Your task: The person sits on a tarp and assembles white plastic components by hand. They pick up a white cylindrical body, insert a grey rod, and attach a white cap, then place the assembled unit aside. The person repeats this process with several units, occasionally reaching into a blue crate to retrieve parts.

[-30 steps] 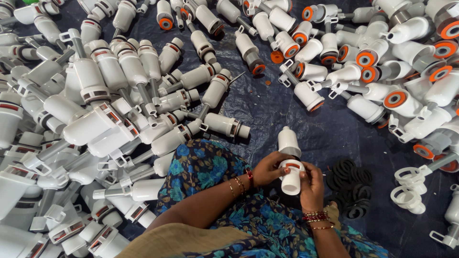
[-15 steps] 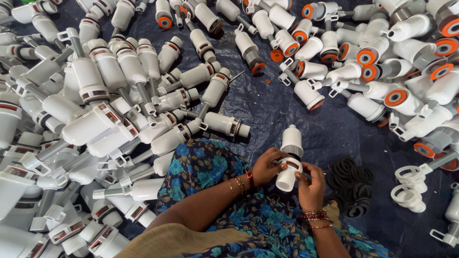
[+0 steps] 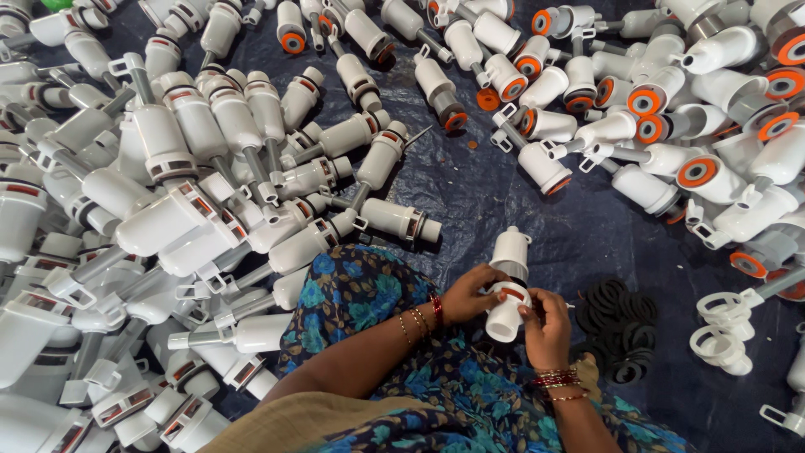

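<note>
**Two hands hold a white plastic tap part over a dark blue sheet**

A white plastic tap part (image 3: 508,294) sits just below and right of the middle of the frame, held between both hands. It is a short, stubby cylinder. Its long axis runs nearly up and down the frame, leaning a little: the narrower capped end points toward the top, the wide open end points down and slightly left, toward the person's lap. A thin band with a red mark circles its middle.

The left hand (image 3: 471,294) is curled around the part from the left, fingers closed on its middle. The right hand (image 3: 547,325) is partly closed, fingertips pinched against the part's right side near the band. Both wrists wear red and gold bangles (image 3: 555,382).

Under the hands is a lap covered in blue flowered cloth (image 3: 369,294). Just right of the right hand lies a small heap of black rubber rings (image 3: 619,327).

Everything rests on a dark blue plastic sheet (image 3: 478,176) spread flat on the floor; it is creased and faintly shiny. No walls or furniture show.

The left half of the frame is crowded with a pile of white taps with long stems (image 3: 193,218). Across the upper right lies another pile of white taps with orange round ends (image 3: 662,117). At the right edge are a few white ring-shaped pieces (image 3: 725,331).
</note>
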